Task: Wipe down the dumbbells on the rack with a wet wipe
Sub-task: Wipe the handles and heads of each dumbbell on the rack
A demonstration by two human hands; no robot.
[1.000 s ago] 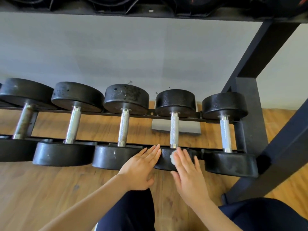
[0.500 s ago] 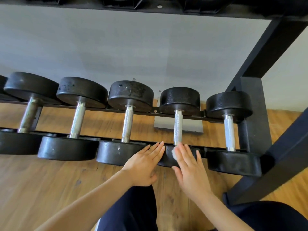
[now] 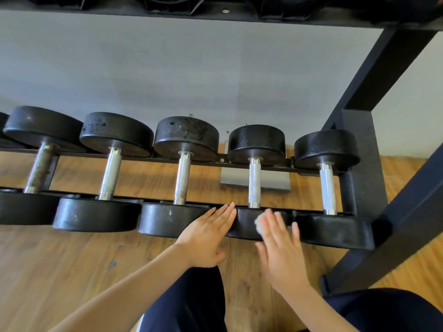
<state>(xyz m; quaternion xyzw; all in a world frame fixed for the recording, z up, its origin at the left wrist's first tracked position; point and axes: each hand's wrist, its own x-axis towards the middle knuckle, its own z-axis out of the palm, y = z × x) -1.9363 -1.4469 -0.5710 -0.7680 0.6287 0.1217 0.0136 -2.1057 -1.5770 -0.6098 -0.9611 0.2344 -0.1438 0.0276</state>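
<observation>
Black iron dumbbell point(image 3: 254, 183), lower centre-right, handle running away from the person: right hand point(image 3: 279, 245) flat-fingered presses the crumpled white wipe point(image 3: 259, 222) on its near head, left hand point(image 3: 208, 236) flat alongside.

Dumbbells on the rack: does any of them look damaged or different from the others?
Yes. The leftmost dumbbell handle looks dull and brownish, as if rusted, while the other handles are bright and silvery. The far heads of the second and third dumbbells also show pitted, chipped spots.
</observation>
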